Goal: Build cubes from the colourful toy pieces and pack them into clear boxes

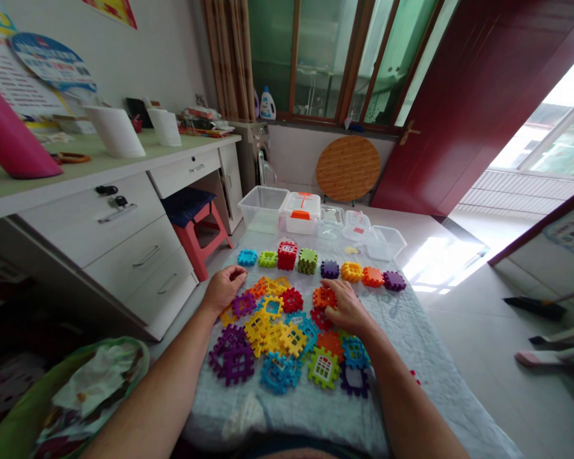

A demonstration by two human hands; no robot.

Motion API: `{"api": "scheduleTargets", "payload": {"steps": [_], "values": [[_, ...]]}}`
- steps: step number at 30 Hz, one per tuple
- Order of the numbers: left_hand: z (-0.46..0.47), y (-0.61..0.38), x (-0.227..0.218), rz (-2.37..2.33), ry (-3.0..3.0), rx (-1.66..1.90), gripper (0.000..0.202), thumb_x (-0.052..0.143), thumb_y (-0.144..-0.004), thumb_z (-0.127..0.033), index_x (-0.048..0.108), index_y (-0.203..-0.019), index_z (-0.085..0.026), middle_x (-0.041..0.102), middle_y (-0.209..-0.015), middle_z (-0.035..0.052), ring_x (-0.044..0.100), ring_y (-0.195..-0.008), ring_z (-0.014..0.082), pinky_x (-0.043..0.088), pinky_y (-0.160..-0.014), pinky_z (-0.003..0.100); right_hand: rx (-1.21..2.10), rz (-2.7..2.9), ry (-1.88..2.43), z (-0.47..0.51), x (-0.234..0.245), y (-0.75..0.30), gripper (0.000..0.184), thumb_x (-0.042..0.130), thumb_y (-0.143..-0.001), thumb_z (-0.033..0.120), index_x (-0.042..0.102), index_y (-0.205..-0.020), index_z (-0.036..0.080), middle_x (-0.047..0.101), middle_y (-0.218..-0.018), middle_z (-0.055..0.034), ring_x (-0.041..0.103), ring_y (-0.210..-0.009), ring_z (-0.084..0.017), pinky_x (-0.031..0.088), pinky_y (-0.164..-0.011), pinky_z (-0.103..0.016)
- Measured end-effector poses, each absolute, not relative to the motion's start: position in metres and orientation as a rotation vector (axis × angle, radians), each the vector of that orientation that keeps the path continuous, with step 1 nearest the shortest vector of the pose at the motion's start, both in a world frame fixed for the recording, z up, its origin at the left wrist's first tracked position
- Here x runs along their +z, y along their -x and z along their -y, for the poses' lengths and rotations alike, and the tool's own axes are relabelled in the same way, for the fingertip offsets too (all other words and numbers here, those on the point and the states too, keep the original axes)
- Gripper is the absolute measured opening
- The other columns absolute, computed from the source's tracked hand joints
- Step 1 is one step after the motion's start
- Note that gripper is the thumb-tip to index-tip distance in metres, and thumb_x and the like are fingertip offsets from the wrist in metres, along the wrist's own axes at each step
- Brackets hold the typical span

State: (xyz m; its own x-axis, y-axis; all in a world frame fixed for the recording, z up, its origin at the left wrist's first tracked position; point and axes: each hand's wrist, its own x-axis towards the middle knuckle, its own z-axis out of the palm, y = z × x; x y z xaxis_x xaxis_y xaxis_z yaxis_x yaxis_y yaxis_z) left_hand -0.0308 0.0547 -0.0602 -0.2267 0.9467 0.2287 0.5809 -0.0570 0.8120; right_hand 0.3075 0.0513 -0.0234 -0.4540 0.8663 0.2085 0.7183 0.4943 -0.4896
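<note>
Nearest me, at the near edge of the cloth-covered counter (pixel 411 357), there's a heap of flat plastic tiles: a purple tile (pixel 232 361), a blue tile (pixel 277 373), a green tile (pixel 324 368) and yellow tiles (pixel 272 331) in the middle. Left hand (pixel 224 287) sits at the heap's left side with its fingers curled in, can't tell if anything's in it. Right hand (pixel 347 307) lies palm down on the heap's right side, fingertips on an orange tile (pixel 323 296), can't tell if it's pinched. Further back is a row of built-up cubes, including a red cube (pixel 287 255). Clear plastic boxes (pixel 263 207) line the far edge.
</note>
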Motion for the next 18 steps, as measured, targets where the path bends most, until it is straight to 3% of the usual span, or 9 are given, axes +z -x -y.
{"api": "scheduleTargets", "payload": {"steps": [18], "values": [[-0.0549,0.0305,-0.0598,-1.806,-1.624,1.206,0.028,0.056,-0.076,-0.044,0.065,-0.081,-0.018,0.069,-0.075,0.0020,0.062,-0.070,0.0182,0.046,-0.065,0.026,0.404,2.346,1.358,-0.0513,-0.0263,-0.3079,0.053,0.059,-0.069,0.020,0.055,-0.122,0.016,0.054,-0.112,-0.0099,0.048,-0.104,-0.025,0.037,-0.094,-0.039]]}}
